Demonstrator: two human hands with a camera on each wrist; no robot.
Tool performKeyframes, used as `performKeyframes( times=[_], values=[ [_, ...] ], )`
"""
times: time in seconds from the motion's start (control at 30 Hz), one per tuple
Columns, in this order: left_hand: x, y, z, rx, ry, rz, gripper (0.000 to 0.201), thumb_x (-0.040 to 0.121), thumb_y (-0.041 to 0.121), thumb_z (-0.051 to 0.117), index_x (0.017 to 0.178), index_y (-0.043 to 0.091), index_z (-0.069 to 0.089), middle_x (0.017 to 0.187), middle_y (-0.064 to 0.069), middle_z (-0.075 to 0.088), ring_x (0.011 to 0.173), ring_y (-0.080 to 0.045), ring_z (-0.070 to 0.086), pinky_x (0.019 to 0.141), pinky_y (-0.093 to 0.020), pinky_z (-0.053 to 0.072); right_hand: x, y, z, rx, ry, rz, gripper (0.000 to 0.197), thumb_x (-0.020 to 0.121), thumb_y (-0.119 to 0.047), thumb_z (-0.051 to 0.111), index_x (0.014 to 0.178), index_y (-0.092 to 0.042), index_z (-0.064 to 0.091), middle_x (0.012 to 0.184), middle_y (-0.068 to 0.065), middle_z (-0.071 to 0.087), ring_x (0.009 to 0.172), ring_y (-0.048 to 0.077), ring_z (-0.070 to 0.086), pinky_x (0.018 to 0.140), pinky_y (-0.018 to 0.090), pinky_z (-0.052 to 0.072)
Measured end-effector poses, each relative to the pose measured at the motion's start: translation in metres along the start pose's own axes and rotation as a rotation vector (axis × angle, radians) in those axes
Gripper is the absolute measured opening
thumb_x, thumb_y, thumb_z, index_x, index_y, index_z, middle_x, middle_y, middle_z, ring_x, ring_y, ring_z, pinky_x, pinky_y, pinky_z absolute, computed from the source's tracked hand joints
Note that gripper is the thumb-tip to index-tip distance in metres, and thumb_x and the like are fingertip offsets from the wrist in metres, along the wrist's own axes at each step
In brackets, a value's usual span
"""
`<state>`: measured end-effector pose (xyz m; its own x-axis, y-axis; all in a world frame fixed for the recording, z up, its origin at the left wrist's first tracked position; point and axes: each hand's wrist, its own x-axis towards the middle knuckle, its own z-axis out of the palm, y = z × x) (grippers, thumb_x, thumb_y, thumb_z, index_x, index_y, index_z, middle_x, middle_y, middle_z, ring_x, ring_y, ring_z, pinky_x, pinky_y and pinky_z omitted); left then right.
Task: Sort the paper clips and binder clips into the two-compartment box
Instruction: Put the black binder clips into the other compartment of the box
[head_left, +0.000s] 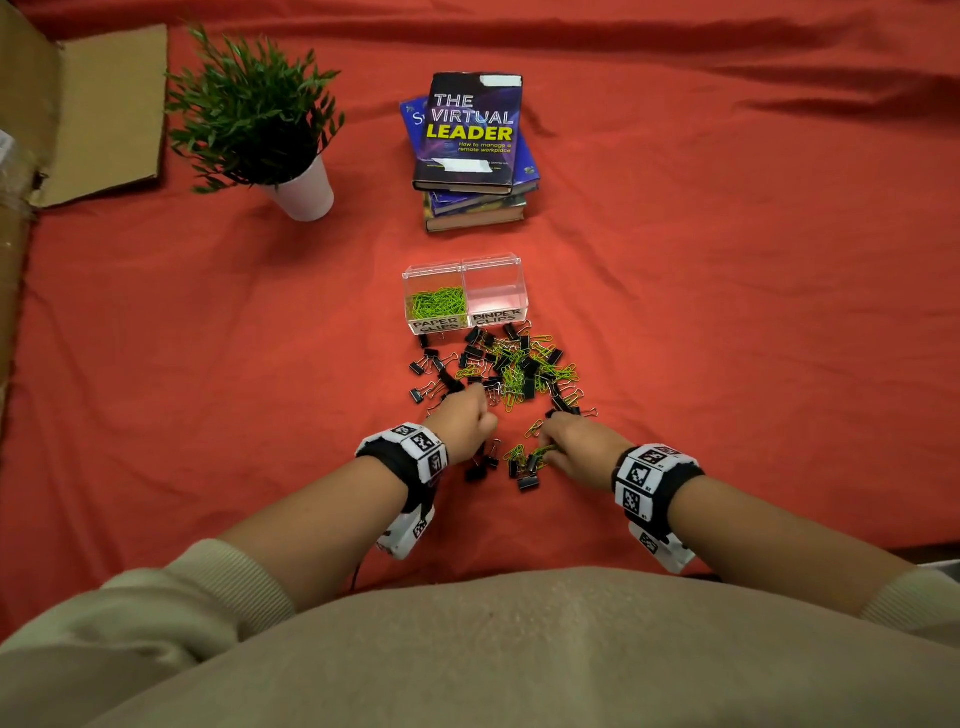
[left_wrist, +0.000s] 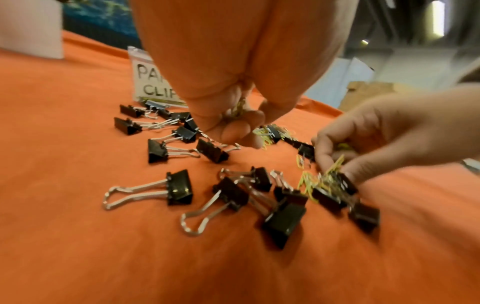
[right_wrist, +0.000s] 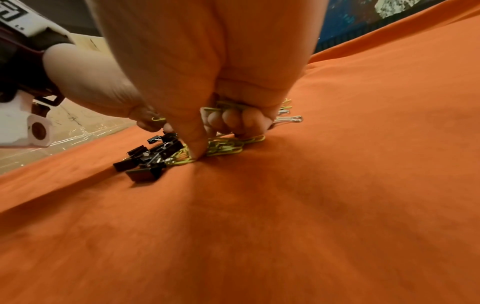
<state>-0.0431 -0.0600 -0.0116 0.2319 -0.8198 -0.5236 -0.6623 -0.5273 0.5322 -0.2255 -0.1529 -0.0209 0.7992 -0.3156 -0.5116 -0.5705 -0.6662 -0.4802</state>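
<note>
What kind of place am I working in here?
Probably a staged desk or table setup rather than a real office: a red cloth covers the surface, with a potted plant, a stack of books and flattened cardboard at its far edge.

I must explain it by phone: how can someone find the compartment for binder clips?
On the red cloth, before the stack of books, stands a clear two-compartment box. Take the right compartment, labelled BINDER CLIPS: it is empty, while its left neighbour holds green paper clips.

We wear a beige sweater (head_left: 467, 649), black wristbands (head_left: 400, 467) bearing white marker tags (head_left: 636, 475), and white wrist cameras (head_left: 408, 535).
</note>
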Motion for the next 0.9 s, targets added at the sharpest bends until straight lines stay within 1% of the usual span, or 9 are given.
performKeyframes(
  times=[0.1, 0.17, 0.2, 0.27, 0.37, 0.53, 0.7, 0.8, 0.9],
  values=[
    [-0.002, 0.002, -0.007, -0.12, 0.044, -0.02, 0.014, 0.09, 0.017, 0.049, 0.08, 0.017, 0.041, 0.068, 0.002, 0.047, 0.061, -0.016, 0.042, 0.057, -0.032, 0.037, 0.002, -0.002, -0.001, 0.127, 0.026, 0.018, 0.003, 0.092, -0.017, 0.054, 0.092, -0.014, 0.054, 0.098, -0.001, 0.041, 0.087, 0.014, 0.046, 0.085, 0.027, 0.04],
    [-0.002, 0.005, -0.009, -0.153, 0.033, -0.026, 0.006, 0.092, 0.018, 0.048, 0.086, 0.019, 0.046, 0.07, 0.004, 0.048, 0.058, -0.013, 0.042, 0.056, -0.031, 0.037, 0.004, -0.004, -0.006, 0.207, 0.063, 0.054, 0.01, 0.092, -0.018, 0.055, 0.097, -0.009, 0.057, 0.098, 0.0, 0.042, 0.088, 0.014, 0.047, 0.086, 0.027, 0.04],
    [-0.002, 0.007, -0.009, -0.168, 0.02, -0.035, 0.004, 0.093, 0.019, 0.046, 0.093, 0.019, 0.049, 0.07, 0.005, 0.048, 0.055, -0.012, 0.041, 0.052, -0.029, 0.035, 0.005, -0.004, -0.009, 0.237, 0.073, 0.074, 0.011, 0.092, -0.018, 0.056, 0.097, -0.009, 0.058, 0.097, 0.0, 0.045, 0.087, 0.014, 0.049, 0.084, 0.027, 0.041],
    [-0.002, 0.01, -0.007, -0.196, -0.012, -0.058, 0.016, 0.096, 0.018, 0.041, 0.103, 0.021, 0.055, 0.065, 0.006, 0.047, 0.048, -0.011, 0.039, 0.046, -0.025, 0.031, 0.005, -0.004, -0.018, 0.303, 0.074, 0.115, 0.008, 0.092, -0.021, 0.056, 0.093, -0.014, 0.057, 0.091, 0.001, 0.055, 0.084, 0.017, 0.054, 0.078, 0.029, 0.043],
    [-0.002, 0.012, -0.002, -0.246, -0.067, -0.044, 0.028, 0.096, 0.014, 0.036, 0.097, 0.02, 0.063, 0.063, 0.001, 0.049, 0.041, -0.011, 0.033, 0.041, -0.022, 0.026, 0.002, 0.003, -0.026, 0.59, 0.061, 0.161, 0.007, 0.091, -0.023, 0.059, 0.089, -0.016, 0.058, 0.09, 0.004, 0.069, 0.083, 0.02, 0.063, 0.079, 0.035, 0.048],
    [-0.005, 0.019, 0.005, -0.433, -0.137, -0.096, 0.033, 0.096, 0.012, 0.033, 0.075, 0.02, 0.057, 0.065, 0.003, 0.05, 0.051, -0.011, 0.045, 0.046, -0.021, 0.036, -0.005, 0.007, -0.035, 1.097, 0.034, 0.232, 0.011, 0.091, -0.006, 0.056, 0.085, -0.016, 0.055, 0.074, 0.001, 0.066, 0.055, 0.008, 0.051, 0.048, 0.018, 0.037],
    [-0.006, 0.029, 0.02, -0.028, -0.11, 0.036, 0.016, 0.089, 0.032, 0.053, 0.079, 0.019, 0.051, 0.079, -0.002, 0.058, 0.071, -0.019, 0.052, 0.068, -0.033, 0.047, -0.008, 0.013, -0.028, 1.405, 0.038, 0.278, 0.022, 0.09, 0.003, 0.04, 0.079, -0.011, 0.052, 0.06, 0.003, 0.059, 0.047, 0.01, 0.047, 0.039, 0.018, 0.032],
    [-0.008, 0.031, 0.03, 0.23, -0.122, 0.158, 0.031, 0.082, 0.044, 0.063, 0.092, 0.018, 0.052, 0.092, -0.002, 0.06, 0.084, -0.021, 0.056, 0.074, -0.034, 0.047, -0.007, 0.011, -0.025, 1.477, 0.043, 0.306, 0.025, 0.084, 0.003, 0.031, 0.075, -0.011, 0.05, 0.055, 0.002, 0.055, 0.044, 0.01, 0.045, 0.039, 0.019, 0.031],
    [-0.007, 0.027, 0.035, 0.411, -0.13, 0.234, 0.038, 0.085, 0.04, 0.062, 0.107, 0.011, 0.052, 0.11, -0.01, 0.06, 0.102, -0.028, 0.057, 0.083, -0.038, 0.047, -0.006, 0.008, -0.023, 1.447, 0.034, 0.32, 0.024, 0.084, -0.001, 0.031, 0.074, -0.011, 0.05, 0.054, 0.001, 0.053, 0.043, 0.009, 0.044, 0.038, 0.019, 0.03]
  ],
)
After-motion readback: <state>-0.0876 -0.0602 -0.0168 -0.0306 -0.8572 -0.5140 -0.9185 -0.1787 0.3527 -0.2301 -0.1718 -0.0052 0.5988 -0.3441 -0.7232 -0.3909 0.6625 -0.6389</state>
